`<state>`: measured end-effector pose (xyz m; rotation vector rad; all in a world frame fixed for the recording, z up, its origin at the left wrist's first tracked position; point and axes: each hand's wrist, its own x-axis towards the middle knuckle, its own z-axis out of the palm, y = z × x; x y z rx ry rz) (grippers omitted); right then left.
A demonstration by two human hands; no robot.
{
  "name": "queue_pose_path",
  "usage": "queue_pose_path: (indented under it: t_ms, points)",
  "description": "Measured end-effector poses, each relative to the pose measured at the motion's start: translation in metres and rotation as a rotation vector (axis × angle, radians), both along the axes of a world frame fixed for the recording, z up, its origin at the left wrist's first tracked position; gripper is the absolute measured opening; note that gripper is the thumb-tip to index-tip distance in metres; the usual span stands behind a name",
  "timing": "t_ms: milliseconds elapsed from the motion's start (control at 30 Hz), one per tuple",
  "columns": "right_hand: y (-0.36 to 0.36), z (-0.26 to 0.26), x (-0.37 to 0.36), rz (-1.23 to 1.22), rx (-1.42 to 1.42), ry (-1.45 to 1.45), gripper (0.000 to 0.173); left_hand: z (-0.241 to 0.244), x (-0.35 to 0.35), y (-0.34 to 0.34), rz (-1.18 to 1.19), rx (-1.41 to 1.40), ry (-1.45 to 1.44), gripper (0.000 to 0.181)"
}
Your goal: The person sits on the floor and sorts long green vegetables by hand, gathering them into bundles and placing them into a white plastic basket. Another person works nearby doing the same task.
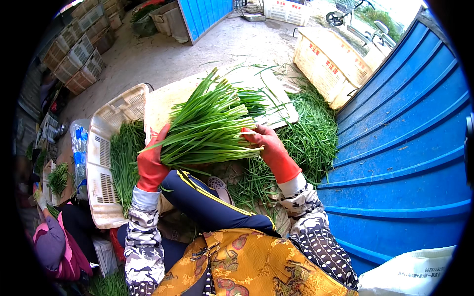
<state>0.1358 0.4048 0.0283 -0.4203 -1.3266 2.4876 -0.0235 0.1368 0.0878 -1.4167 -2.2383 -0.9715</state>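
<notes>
A large bunch of long green leaves, like garlic chives (207, 129), lies across between my two hands, its pale cut ends towards the right. My left hand (152, 159), in a red rubber glove, grips the leafy side of the bunch. My right hand (268, 148), in a matching glove, is at the pale ends, with finger and thumb closed on some stalks. Beneath the bunch is a pale board (166, 100) with more greens (251, 101) on it. To the left, a white plastic crate (98, 148) holds further greens (127, 159).
Loose green leaves (311, 129) are heaped on the ground by the blue corrugated metal wall (400, 148). A large plastic crate (322, 63) stands beyond. Stacked crates (77, 55) are at the far left. A co-worker in a pink vest (66, 248) sits at the lower left.
</notes>
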Motion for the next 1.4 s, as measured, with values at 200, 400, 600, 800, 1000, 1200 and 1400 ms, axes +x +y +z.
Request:
queue_pose_path:
  t_ms: [200,400,600,800,1000,1200,1400]
  points:
    - [0.058,-0.020,0.033,-0.073,-0.262,0.273,0.014,-0.010,-0.007,0.006,-0.001,0.004,0.044,0.061]
    - [0.126,-0.026,0.076,-0.544,0.884,-0.300,0.031,-0.010,-0.006,-0.002,0.070,-0.014,-0.006,0.063]
    - [0.014,0.041,0.019,-0.510,1.406,0.229,0.015,-0.009,-0.007,0.000,0.075,-0.019,0.057,0.064]
    - [-0.015,0.020,-0.004,-0.397,1.374,0.087,0.012,0.007,0.003,-0.001,0.122,-0.002,0.073,0.067]
    - [-0.017,-0.015,-0.034,-0.310,1.089,-0.188,0.035,0.004,-0.001,-0.002,0.136,-0.063,0.173,0.070]
    - [-0.035,-0.026,-0.055,-0.307,0.433,-0.215,0.046,0.006,0.002,0.003,0.130,-0.096,0.269,0.072]
    - [-0.025,-0.001,-0.037,-0.130,-0.015,-0.166,0.023,0.005,-0.001,0.002,0.138,-0.077,0.192,0.074]
